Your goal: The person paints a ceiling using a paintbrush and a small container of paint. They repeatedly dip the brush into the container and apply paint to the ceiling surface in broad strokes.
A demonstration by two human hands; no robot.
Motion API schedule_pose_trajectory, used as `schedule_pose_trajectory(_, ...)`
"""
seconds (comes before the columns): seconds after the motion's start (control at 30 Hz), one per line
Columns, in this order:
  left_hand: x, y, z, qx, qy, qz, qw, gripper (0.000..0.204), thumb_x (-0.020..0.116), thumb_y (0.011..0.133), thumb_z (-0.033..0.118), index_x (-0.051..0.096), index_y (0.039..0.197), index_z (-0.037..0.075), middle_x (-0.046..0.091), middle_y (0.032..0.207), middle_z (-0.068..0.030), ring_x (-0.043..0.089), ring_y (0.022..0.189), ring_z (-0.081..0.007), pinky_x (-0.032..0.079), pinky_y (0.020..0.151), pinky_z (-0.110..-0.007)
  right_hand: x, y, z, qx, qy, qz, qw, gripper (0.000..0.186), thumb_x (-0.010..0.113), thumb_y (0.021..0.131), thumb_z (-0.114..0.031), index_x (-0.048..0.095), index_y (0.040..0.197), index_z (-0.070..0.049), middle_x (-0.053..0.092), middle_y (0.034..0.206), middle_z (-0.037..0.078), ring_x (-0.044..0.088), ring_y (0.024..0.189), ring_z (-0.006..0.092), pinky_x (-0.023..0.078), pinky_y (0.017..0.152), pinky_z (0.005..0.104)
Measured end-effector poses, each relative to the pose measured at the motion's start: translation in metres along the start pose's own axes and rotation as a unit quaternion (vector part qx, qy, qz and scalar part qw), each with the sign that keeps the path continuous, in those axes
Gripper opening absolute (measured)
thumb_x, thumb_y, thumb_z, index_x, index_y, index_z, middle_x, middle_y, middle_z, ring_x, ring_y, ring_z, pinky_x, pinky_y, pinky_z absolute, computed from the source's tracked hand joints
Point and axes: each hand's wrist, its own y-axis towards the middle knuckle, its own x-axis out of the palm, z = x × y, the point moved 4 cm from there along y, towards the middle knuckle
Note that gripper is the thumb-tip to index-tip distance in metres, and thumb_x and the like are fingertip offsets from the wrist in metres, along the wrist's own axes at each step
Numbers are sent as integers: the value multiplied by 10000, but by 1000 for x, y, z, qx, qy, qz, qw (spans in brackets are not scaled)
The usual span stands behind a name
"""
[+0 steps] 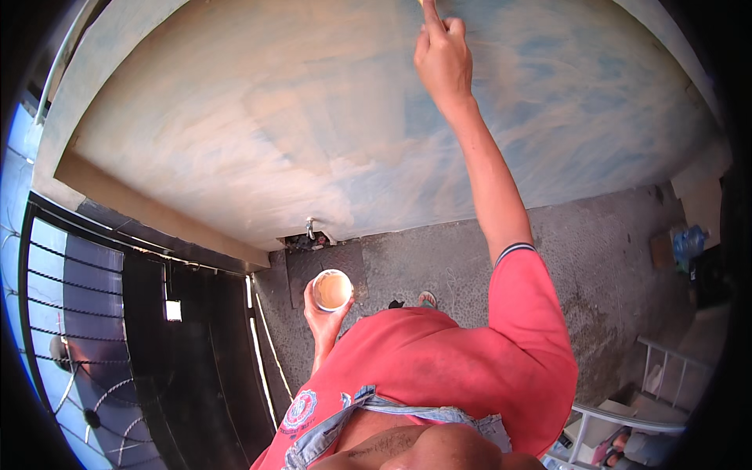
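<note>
My left hand (322,317) is wrapped round a white tub (333,291) at waist height. Peach-coloured paint shows inside its open top. Stretched far up and forward, my right hand (444,59) is at the wall (329,117), fingers closed and the index finger extended upward. A small yellow bit (421,2) shows by that fingertip at the top edge; the rest of what the hand holds is cut off, so I cannot tell its kind. The wall carries streaky peach over pale blue, with more peach on the left and more blue on the right.
A metal tap (311,227) sticks out at the wall's foot. On the left stands a black metal gate (188,345) with twisted bars. A blue plastic water bottle (689,244) lies far right, above white railings (666,364). The floor (580,258) is rough grey concrete.
</note>
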Motion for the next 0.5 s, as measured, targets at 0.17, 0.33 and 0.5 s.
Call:
schedule_pose_trajectory(0.17,3,3,0,-17,2,9,1000,907,979,620,158,505,1376,-8,665,1279,-136,637,1195,-238,498,1038,-376,10,-77,45,24,12,-48,998,500,606,962,-66,560,1458,-116,555,984,149,630,763,311,547,678,396)
schedule_pose_trajectory(0.33,-1,7,-8,-3,6,15,1000,915,987,613,174,508,1372,-6,663,1275,-132,637,1193,-238,499,1035,-377,25,-179,80,77,29,-124,989,548,601,967,-68,507,1503,-137,554,995,152,640,764,320,550,678,413)
schedule_pose_trajectory(0.5,-2,8,3,-11,2,-1,1000,910,986,617,181,509,1370,-3,661,1281,-130,633,1198,-234,498,1034,-376,30,-266,107,127,2,-201,971,606,598,965,-102,431,1546,-153,547,1025,155,659,752,352,573,670,441)
